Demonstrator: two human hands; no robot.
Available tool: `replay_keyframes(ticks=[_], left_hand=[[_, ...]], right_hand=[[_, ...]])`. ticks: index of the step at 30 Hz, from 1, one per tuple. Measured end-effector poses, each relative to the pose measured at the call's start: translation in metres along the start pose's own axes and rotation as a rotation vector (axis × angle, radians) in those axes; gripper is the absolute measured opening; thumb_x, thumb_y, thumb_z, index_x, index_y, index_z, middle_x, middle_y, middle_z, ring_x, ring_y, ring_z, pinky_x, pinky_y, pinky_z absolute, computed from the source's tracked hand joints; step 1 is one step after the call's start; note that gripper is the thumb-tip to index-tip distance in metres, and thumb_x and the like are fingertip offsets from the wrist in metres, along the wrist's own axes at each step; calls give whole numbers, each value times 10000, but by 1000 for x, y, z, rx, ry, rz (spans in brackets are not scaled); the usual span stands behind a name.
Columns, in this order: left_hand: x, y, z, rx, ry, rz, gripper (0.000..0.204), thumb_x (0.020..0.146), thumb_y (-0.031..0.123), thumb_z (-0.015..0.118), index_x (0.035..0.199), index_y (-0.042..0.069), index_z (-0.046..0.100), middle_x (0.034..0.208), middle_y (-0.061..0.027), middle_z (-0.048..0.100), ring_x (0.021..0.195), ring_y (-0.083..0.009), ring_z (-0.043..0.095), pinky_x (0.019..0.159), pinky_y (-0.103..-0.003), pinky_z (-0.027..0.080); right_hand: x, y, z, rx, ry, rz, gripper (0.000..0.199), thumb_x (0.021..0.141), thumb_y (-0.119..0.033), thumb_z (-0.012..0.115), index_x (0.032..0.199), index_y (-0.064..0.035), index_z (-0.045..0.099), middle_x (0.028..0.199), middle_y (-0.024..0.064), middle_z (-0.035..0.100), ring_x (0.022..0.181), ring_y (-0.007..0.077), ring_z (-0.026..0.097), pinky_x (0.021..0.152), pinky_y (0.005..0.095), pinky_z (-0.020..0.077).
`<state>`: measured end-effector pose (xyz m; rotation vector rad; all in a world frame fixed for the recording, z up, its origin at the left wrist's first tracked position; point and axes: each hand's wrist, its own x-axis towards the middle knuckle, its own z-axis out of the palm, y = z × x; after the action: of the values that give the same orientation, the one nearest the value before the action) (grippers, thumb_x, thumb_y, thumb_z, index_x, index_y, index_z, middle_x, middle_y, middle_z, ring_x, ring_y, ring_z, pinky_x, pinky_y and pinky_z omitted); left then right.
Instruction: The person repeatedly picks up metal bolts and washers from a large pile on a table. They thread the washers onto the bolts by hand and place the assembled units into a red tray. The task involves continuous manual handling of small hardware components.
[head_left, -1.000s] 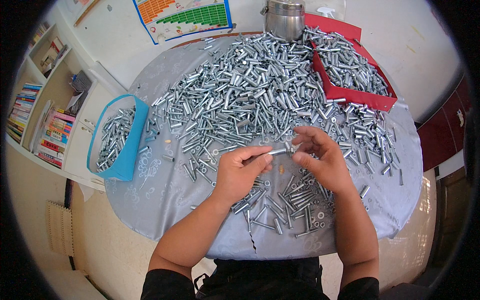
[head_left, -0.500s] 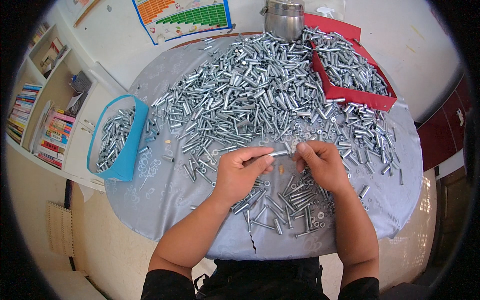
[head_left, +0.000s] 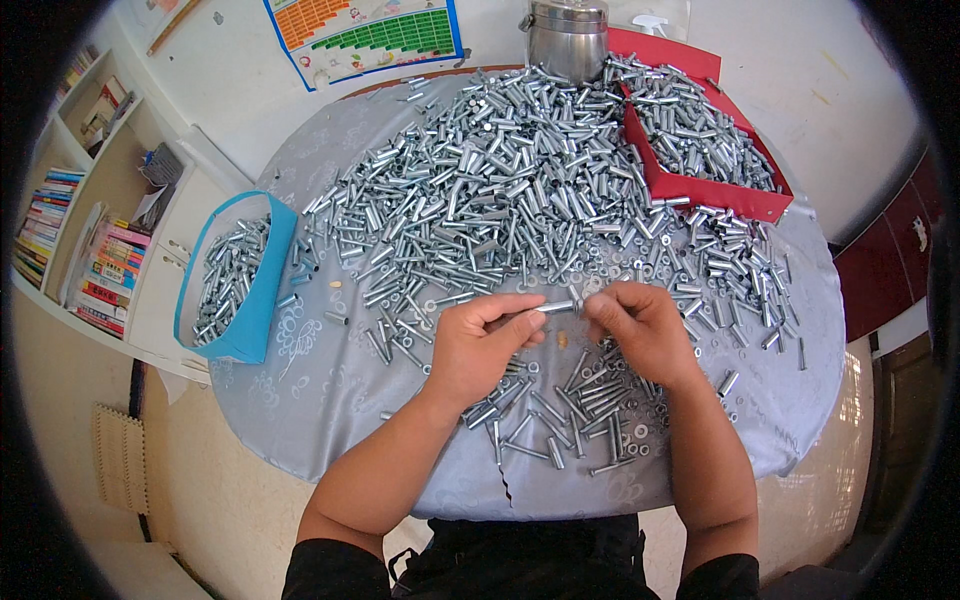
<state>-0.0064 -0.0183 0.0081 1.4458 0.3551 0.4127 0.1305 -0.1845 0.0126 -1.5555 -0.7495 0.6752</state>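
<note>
My left hand (head_left: 476, 348) pinches a silvery sleeve anchor bolt (head_left: 556, 307) between thumb and fingers, and it lies nearly level above the table. At the bolt's right end, the thumb and fingers of my right hand (head_left: 642, 328) are closed together. Whatever small part they grip there is hidden. Under and between my hands lie loose bolts (head_left: 600, 395), metal sleeves (head_left: 556, 452) and washers (head_left: 641, 431). Just beyond my fingers spreads a big heap of bolts and sleeves (head_left: 480, 190).
A blue fabric bin (head_left: 268, 290) full of metal parts stands at the left. At the back right is a filled red box (head_left: 777, 207), beside a steel canister (head_left: 568, 40). The round table wears a grey cloth (head_left: 330, 420). A bookshelf (head_left: 150, 265) stands farther left.
My right hand has moved slightly left, and its fingers now meet the bolt's end. My left hand and the bolt have stayed nearly in place.
</note>
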Motion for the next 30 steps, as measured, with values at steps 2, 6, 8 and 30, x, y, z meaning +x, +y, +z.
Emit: replay_keyframes(ticks=[2,6,8,30], left_hand=[[0,0,0,1,-5,-4,199,872,19,656,1063,-30,679,888,-92,697,744,-120,667,669,-224,550],[0,-1,-2,-13,-9,-14,204,869,27,664,1067,-15,683,886,-87,696,753,-109,664,680,-213,544],[0,-1,-2,-1,-9,-5,199,872,23,657,1064,-22,681,883,-89,696,747,-113,665,674,-218,545],[-2,-2,0,12,-27,60,202,865,15,657,1064,-17,675,932,-78,684,790,-112,659,702,-220,522]], right_hand=[[2,2,-7,-65,-24,43,143,869,-79,678,977,13,658,773,7,627,709,74,568,631,226,453],[1,-9,12,165,58,-62,133,883,-91,665,962,15,659,761,9,625,695,75,565,621,228,449],[0,-2,4,8,-6,-24,138,881,-83,666,972,19,655,778,15,629,691,78,566,618,231,449],[-1,-5,13,209,-22,-21,173,919,-92,621,1027,41,604,829,65,653,735,132,639,677,254,525]])
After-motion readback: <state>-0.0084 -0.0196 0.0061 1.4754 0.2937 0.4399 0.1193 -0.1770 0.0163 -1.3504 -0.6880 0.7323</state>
